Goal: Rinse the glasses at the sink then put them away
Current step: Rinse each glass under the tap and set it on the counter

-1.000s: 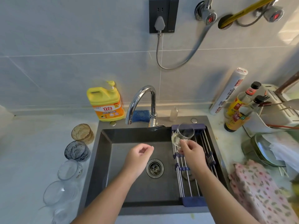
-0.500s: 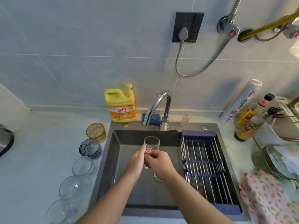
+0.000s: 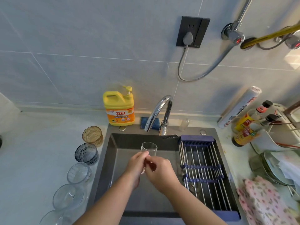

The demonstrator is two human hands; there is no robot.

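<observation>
One clear glass [image 3: 149, 148] over the sink [image 3: 108, 161]. Our left hand [image 3: 137, 165] and right hand [image 3: 160, 173] both grip its base.

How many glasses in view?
6. Held glass over the sink, in left hand and right hand; along the left counter: amber glass, blue glass, three clear glasses, last cut off. Maybe more hidden.
</observation>
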